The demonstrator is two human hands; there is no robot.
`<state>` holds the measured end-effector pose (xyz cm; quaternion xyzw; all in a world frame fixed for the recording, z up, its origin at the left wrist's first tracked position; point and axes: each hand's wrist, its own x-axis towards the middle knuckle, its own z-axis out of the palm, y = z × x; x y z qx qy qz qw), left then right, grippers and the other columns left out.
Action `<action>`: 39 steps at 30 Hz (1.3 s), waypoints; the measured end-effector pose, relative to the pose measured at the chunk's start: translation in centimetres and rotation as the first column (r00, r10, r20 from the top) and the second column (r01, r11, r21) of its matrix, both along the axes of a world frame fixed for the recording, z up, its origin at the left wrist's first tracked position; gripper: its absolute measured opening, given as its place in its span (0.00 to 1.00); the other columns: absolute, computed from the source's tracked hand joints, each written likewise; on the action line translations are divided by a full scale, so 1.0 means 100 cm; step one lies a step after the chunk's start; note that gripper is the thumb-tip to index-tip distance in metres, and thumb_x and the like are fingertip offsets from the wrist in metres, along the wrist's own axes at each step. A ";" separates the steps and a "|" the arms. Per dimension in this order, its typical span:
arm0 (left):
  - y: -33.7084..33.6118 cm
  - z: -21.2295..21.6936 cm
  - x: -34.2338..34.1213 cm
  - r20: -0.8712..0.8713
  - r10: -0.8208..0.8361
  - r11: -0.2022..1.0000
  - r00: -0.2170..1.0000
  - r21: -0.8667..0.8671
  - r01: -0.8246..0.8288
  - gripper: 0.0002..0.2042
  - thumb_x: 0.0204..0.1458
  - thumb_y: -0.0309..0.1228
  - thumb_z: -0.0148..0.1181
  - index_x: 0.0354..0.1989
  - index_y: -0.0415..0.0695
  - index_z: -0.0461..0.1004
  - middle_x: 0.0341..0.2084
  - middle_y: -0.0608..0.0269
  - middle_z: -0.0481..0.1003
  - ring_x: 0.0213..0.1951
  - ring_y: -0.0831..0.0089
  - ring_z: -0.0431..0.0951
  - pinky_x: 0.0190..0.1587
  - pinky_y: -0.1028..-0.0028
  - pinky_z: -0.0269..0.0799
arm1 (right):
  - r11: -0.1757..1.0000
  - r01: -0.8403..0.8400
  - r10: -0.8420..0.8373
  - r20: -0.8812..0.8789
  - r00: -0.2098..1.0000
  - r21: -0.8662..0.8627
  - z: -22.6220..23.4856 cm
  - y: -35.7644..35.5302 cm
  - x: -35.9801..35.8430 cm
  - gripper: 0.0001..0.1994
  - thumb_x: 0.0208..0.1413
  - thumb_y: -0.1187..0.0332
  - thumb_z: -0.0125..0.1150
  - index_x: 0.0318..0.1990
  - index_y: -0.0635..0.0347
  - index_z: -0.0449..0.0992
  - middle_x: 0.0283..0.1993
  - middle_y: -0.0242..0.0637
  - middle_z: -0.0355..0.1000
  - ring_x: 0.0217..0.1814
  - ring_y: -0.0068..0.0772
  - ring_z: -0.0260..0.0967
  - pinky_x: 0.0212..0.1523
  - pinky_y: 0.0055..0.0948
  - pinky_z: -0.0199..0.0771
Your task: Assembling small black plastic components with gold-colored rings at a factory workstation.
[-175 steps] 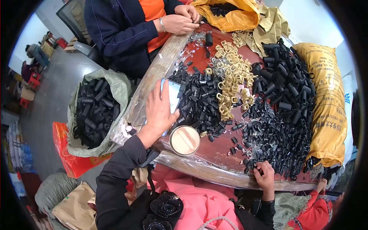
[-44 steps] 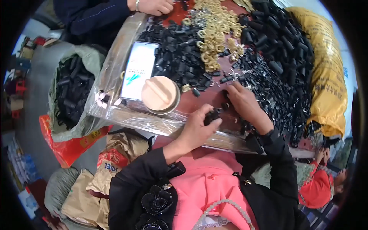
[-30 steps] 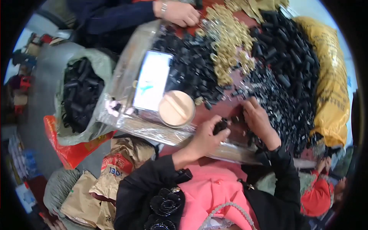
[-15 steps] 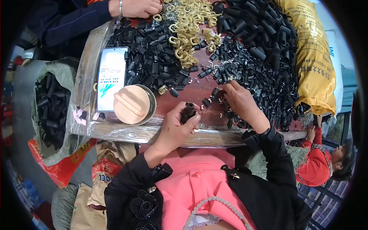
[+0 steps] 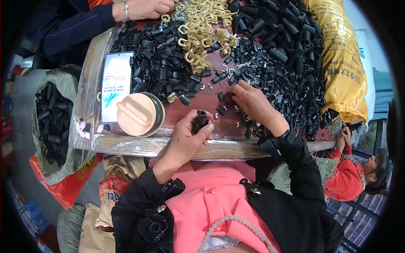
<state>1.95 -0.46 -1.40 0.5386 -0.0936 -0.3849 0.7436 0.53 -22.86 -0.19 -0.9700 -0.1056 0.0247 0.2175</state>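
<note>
My left hand [image 5: 188, 137] is closed around a black tubular plastic part [image 5: 201, 121], held upright near the table's front edge with its open end up. Over the near edge of a heap of small black plastic parts [image 5: 270, 71], my right hand [image 5: 256, 103] has its fingers bent and pressed together. Whatever is between its fingertips, if anything, is hidden. A few loose black pieces [image 5: 221, 97] lie just left of those fingertips. Small white hooks [image 5: 230, 71] are scattered beyond them on the red tabletop [image 5: 181, 116].
Gold-coloured metal rings [image 5: 200, 46] and larger black tubes [image 5: 291, 25] are heaped farther back. On the left are a phone [image 5: 112, 90], a lidded round tin [image 5: 136, 114] and a co-worker's hand [image 5: 145, 8]. A yellow sack [image 5: 344, 80] borders the right; another person sits beyond.
My right hand has shifted left along the edge of the heap toward the loose pieces. My left hand still grips the black tube. The whole view has slid slightly.
</note>
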 end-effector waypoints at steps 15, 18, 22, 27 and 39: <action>0.000 0.001 -0.004 0.060 0.028 0.999 0.998 0.028 -0.030 0.09 0.49 0.26 0.51 0.37 0.38 0.65 0.21 0.67 0.68 0.22 0.84 0.67 0.24 0.84 0.63 | 0.999 -0.041 0.041 0.017 0.999 0.019 0.005 0.000 0.005 0.06 0.46 0.73 0.51 0.32 0.64 0.65 0.28 0.43 0.61 0.29 0.46 0.64 0.28 0.35 0.64; -0.001 -0.001 -0.005 0.036 0.032 0.999 0.999 0.033 -0.034 0.09 0.48 0.26 0.52 0.37 0.38 0.65 0.20 0.67 0.68 0.22 0.84 0.67 0.24 0.84 0.63 | 0.990 -0.102 0.099 0.034 0.995 0.096 0.011 0.004 0.007 0.07 0.46 0.72 0.52 0.32 0.64 0.65 0.28 0.42 0.61 0.29 0.45 0.64 0.28 0.34 0.64; -0.002 -0.001 -0.002 0.018 0.018 0.999 1.000 0.041 -0.019 0.09 0.48 0.26 0.52 0.37 0.38 0.65 0.21 0.67 0.68 0.22 0.84 0.67 0.23 0.84 0.63 | 0.995 -0.057 0.047 0.119 0.992 0.085 0.006 0.005 0.019 0.06 0.45 0.73 0.52 0.31 0.64 0.66 0.28 0.42 0.62 0.29 0.45 0.64 0.27 0.35 0.65; -0.002 -0.001 0.002 0.005 0.020 0.999 1.000 0.028 -0.020 0.09 0.48 0.26 0.52 0.37 0.38 0.65 0.20 0.67 0.68 0.21 0.84 0.67 0.23 0.84 0.63 | 0.997 -0.004 0.012 0.101 0.995 -0.078 -0.012 0.008 0.030 0.04 0.46 0.73 0.51 0.30 0.62 0.65 0.28 0.43 0.63 0.28 0.47 0.64 0.26 0.37 0.65; -0.020 -0.004 -0.013 0.656 0.294 0.914 0.695 0.019 -0.405 0.08 0.43 0.25 0.55 0.33 0.39 0.68 0.26 0.61 0.70 0.27 0.73 0.72 0.30 0.76 0.67 | 0.837 0.146 -0.001 -0.264 0.965 0.528 0.022 0.034 -0.016 0.05 0.49 0.77 0.48 0.34 0.62 0.62 0.22 0.32 0.62 0.23 0.21 0.61 0.22 0.20 0.59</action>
